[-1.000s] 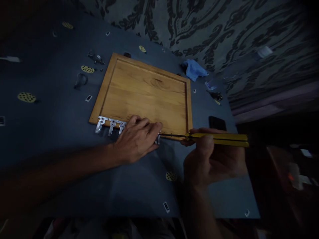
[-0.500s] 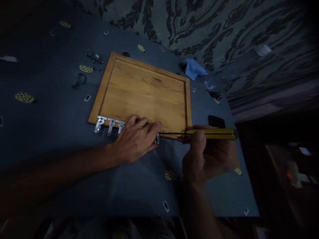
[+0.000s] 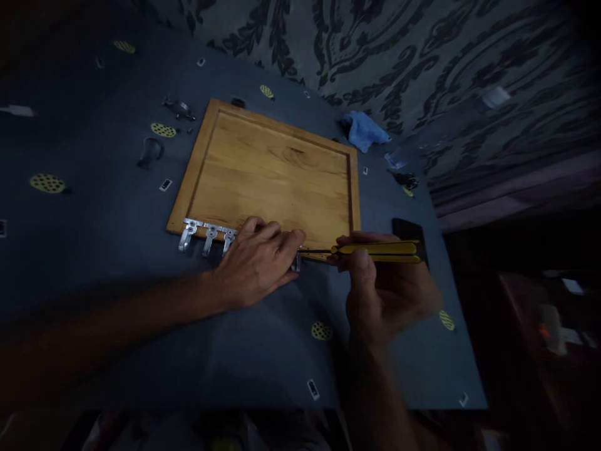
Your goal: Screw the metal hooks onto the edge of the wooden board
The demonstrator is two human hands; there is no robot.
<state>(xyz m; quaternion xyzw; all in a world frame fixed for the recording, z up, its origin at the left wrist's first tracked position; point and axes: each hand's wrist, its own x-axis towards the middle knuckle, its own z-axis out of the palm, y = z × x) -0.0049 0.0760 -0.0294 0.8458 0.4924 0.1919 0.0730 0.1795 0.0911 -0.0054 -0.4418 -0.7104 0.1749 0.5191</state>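
Note:
A framed wooden board point(image 3: 277, 169) lies on the dark blue tabletop. Along its near edge runs a metal hook strip point(image 3: 211, 233); its right part is mostly hidden under my left hand point(image 3: 258, 260). That hand presses down with fingers bent over the strip and the board's edge. My right hand point(image 3: 385, 288) is closed round the yellow handle of a screwdriver point(image 3: 375, 250). The shaft points left, level, and its tip meets the hidden part of the strip beside my left thumb.
Loose metal parts point(image 3: 178, 108) and a dark curved piece point(image 3: 150, 152) lie left of the board. At the right are a blue cloth point(image 3: 366, 129), a clear bottle point(image 3: 441, 125), a black object point(image 3: 404, 180) and a dark flat object point(image 3: 408, 229).
The screwdriver's handle and my right hand have shifted slightly left, showing more of the dark flat object. My left hand and the board have stayed in place.

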